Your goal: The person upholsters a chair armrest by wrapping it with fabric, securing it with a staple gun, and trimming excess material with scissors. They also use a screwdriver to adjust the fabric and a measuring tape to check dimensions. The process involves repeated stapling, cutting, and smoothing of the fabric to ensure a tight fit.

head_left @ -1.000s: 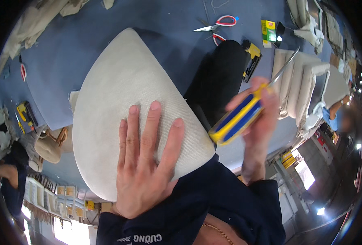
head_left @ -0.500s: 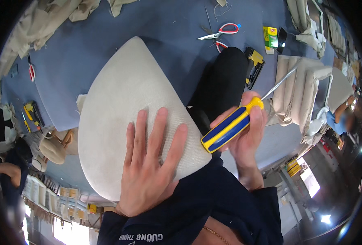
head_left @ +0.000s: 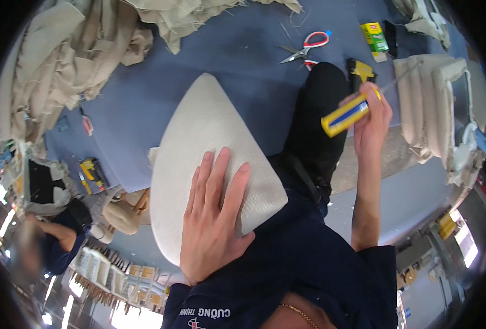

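Note:
A cream fabric-covered seat pad (head_left: 207, 118), rounded at the left and pointed at the far end, lies before me against my lap. My left hand (head_left: 213, 219) rests flat on its near part with fingers spread. In my right hand (head_left: 370, 123), raised to the right of my dark-clad leg, is a screwdriver (head_left: 344, 116) with a yellow and blue handle. The fingers wrap the handle near its shank end. Blurred by motion, the thin metal shank points up and right, away from the pad. The pad's underside is hidden.
Red-handled scissors (head_left: 313, 44), a yellow-black staple gun (head_left: 362, 70) and a green-yellow box (head_left: 374, 38) lie at the far right. Beige fabric (head_left: 62, 71) heaps at the far left. Padded cream pieces (head_left: 426, 104) stand right; a second staple gun (head_left: 93, 171) and a person (head_left: 62, 236) are left.
My right hand has lifted the screwdriver away from the pad's right edge, up and to the right. My left hand stays flat on the pad. The whole view has turned somewhat leftward.

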The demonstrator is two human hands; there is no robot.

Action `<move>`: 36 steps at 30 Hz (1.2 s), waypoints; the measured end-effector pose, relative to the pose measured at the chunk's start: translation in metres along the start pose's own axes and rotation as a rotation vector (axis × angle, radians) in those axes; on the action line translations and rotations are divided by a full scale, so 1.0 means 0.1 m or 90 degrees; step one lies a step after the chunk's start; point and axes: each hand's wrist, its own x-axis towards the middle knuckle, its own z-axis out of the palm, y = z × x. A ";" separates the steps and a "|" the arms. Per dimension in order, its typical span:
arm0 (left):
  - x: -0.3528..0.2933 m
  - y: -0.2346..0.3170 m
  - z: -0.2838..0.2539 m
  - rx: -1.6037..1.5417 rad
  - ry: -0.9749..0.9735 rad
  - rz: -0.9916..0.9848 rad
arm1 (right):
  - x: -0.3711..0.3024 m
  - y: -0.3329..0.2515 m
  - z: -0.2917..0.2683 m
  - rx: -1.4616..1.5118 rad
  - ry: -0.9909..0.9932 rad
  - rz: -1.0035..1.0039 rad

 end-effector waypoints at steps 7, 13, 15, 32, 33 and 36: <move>0.15 -0.02 -0.13 0.050 -0.034 0.148 | 0.51 1.30 -0.39 -0.038 0.071 -0.045; 0.42 -0.05 -0.05 -0.077 -0.056 0.182 | 0.58 1.34 -0.30 0.012 0.097 -0.046; 0.48 -0.02 -0.05 -0.066 -0.072 0.184 | 0.57 1.36 -0.32 0.018 0.115 -0.072; 0.59 0.09 -0.17 -0.052 -0.120 0.224 | 0.66 1.51 -0.25 -0.034 0.133 -0.113; 0.63 0.05 -0.19 -0.081 -0.152 0.214 | 0.66 1.45 -0.25 -0.031 0.131 -0.102; 0.84 -0.01 -0.27 -0.121 -0.248 0.236 | 0.62 1.39 -0.25 -0.023 0.141 -0.089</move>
